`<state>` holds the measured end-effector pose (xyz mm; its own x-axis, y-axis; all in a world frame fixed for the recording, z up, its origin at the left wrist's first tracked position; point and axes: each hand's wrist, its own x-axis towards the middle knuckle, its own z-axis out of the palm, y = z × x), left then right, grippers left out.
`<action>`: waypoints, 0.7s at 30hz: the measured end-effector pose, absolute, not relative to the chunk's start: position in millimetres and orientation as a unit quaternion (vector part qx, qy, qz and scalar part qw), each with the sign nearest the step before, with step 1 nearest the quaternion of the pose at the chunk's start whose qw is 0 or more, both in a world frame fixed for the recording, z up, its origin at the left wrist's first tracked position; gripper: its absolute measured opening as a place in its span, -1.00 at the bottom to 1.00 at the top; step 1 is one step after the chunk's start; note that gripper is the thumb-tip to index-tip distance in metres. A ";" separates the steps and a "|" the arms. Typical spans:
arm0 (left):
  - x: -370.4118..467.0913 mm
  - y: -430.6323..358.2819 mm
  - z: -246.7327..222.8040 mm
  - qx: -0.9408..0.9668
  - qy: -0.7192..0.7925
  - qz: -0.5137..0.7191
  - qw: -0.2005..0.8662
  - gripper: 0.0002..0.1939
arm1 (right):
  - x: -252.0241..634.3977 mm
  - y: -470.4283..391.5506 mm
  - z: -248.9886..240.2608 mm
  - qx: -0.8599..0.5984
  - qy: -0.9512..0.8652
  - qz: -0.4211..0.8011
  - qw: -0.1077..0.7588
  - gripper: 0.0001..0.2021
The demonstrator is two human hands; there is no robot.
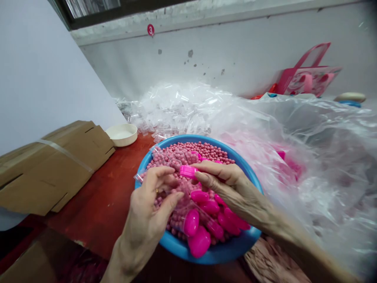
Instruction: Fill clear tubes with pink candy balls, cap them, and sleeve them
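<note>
Spreading across the right side, the clear plastic sheeting (pixel 330 153) comes up close to the blue basin (pixel 224 253), and a sleeve or forearm catching it could drag loose folds over the rim! We've got that basin loaded on the red table (pixel 118 169), so a hard press on its near edge might tip it. Now the hands: our right hand (pixel 232 182) pinches a bright pink cap (pixel 187 171) between thumb and fingers, right above the middle of the basin. Our left hand (pixel 144 212) faces it from the left, thumb and fingers parted, with nothing gripped that we can make out. Watch the left rim, folks: a clear container (pixel 140 177) pokes out over it, and one nudge from our wrist could send it overboard. Down at the near right, glossy pink lids (pixel 199 241) crowd together; that slick plastic could slide underhand. Smallest of all, the pink beads (pixel 206 149): if our pinch slips, we'd expect the cap to drop among them and scatter a few.
</note>
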<state>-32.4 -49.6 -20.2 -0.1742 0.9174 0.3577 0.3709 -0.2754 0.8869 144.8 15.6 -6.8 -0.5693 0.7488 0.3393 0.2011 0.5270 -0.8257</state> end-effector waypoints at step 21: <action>-12.9 -23.4 -16.4 0.394 0.450 0.610 0.520 -0.62 | 149.7 5.6 -24.2 -0.291 -0.903 -0.044 0.312 -0.62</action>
<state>-12.9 -23.4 -16.4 -0.1489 0.9888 0.0134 -0.2800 -0.0552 0.9584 149.7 5.6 -24.2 -0.6355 0.4987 0.5894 0.5540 0.8263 -0.1018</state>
